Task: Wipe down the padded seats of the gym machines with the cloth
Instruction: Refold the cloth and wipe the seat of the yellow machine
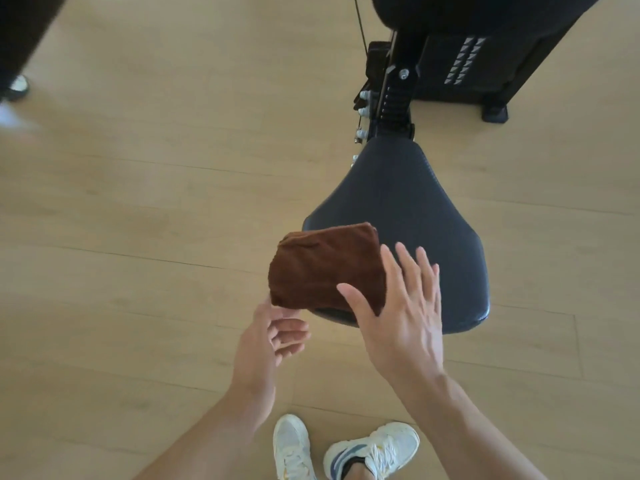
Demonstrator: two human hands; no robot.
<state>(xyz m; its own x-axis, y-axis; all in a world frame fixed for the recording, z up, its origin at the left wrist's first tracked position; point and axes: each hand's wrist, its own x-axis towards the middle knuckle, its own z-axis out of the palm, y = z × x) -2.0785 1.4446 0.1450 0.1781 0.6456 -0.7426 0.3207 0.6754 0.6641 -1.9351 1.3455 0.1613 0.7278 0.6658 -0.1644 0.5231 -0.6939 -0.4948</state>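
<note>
A folded brown cloth (325,268) lies on the near left edge of the black padded seat (415,209), with its left part overhanging the edge. My right hand (398,313) is spread flat, fingers straight, and its thumb and index finger rest over the cloth's right end. Just under the cloth's lower left corner is my left hand (273,337). Its thumb tip is at that corner and its fingers are loosely curled with nothing in them.
The seat is mounted on a black post (394,98) that leads to the machine's black weight housing (478,57) at the top right. A thin cable (360,26) runs beside the post. Light wood floor (138,202) surrounds it. Another person's dark leg and shoe (17,84) stand at the top left.
</note>
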